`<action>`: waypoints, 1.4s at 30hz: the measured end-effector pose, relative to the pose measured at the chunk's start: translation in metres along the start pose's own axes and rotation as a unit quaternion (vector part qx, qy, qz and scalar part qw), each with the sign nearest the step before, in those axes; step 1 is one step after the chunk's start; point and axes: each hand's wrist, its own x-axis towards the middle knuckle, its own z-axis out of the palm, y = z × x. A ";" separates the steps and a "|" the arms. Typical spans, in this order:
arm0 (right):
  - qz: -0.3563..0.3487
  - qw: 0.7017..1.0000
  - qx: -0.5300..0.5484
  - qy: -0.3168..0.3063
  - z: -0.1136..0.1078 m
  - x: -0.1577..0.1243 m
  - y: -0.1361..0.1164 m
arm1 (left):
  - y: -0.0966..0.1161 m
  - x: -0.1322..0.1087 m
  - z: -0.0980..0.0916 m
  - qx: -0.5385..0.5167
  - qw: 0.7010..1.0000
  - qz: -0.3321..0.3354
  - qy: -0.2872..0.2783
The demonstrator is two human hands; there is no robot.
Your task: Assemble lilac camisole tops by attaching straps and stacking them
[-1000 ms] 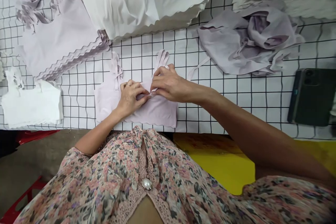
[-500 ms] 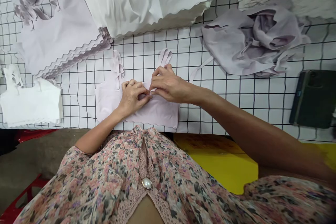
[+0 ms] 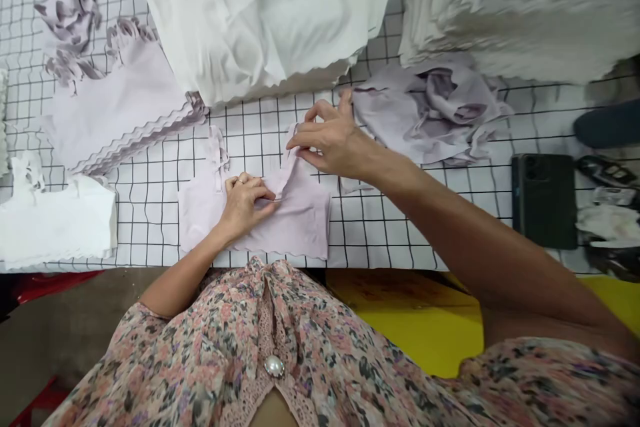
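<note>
White scalloped camisoles (image 3: pixel 55 220), stacked at far left on the grid-printed surface (image 3: pixel 385 240). Left hand (image 3: pixel 245 207): ringed, fingers curled, pressing on a lilac scallop-hemmed camisole (image 3: pixel 300 227) lying flat mid-surface; grip unclear. Right hand (image 3: pixel 330 143): half open, arm reaching across, fingers at the camisole's raised upper edge; hold unclear. Crumpled lilac fabric (image 3: pixel 430 107), just beyond. Dark smartphone (image 3: pixel 544 200), far right.

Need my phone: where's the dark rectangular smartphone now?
The smartphone lies at right in the head view on the white grid-lined sheet, right of crumpled lilac fabric.
</note>
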 end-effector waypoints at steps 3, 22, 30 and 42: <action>0.032 0.995 -0.039 0.080 0.006 0.009 0.012 | -0.001 -0.001 0.000 0.000 1.000 -0.002 0.006; 0.150 0.946 0.167 0.232 0.020 0.018 -0.015 | 0.015 0.034 -0.022 -0.283 0.957 -0.067 0.009; 0.140 0.953 0.116 0.241 0.012 -0.011 -0.025 | 0.023 0.084 -0.037 -0.467 0.858 -0.170 -0.129; -0.036 0.995 -0.080 -0.055 0.077 -0.107 -0.107 | 0.030 0.139 -0.043 -0.422 0.876 -0.206 -0.110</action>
